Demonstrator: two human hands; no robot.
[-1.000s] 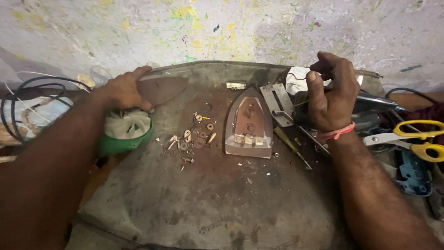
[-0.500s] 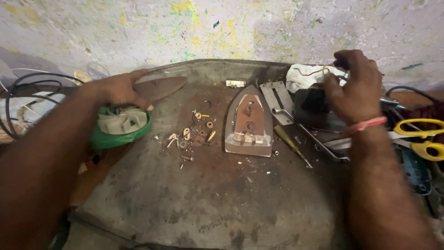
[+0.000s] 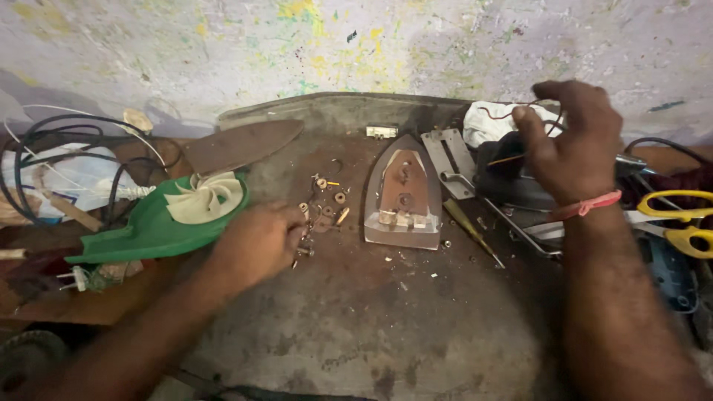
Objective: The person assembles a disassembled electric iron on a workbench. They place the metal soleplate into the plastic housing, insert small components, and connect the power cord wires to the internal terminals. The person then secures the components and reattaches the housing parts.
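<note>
My left hand [image 3: 260, 241] rests knuckles-up on the worn bench top [image 3: 356, 341], fingertips at a scatter of small screws and brass bits [image 3: 327, 208]; I cannot see anything in it. Just left of it lies a green fan housing with a white impeller [image 3: 197, 204]. My right hand [image 3: 568, 141] hovers at the back right, fingers pinched on a thin dark wire [image 3: 512, 111] above a black part [image 3: 505, 167] and a white cloth [image 3: 486, 122]. Between the hands sits an iron soleplate [image 3: 403, 193], point facing away.
A brown iron-shaped plate [image 3: 241, 145] lies at the back left. A metal bracket [image 3: 445, 160] and a screwdriver [image 3: 469, 230] sit by the soleplate. Yellow-handled scissors [image 3: 679, 219] are at the right edge. Black cables [image 3: 67, 141] and a white plug [image 3: 74, 278] crowd the left.
My left hand let go of the green fan housing and moved right to the small screws. My right hand lifted from the black part, pinching a wire.
</note>
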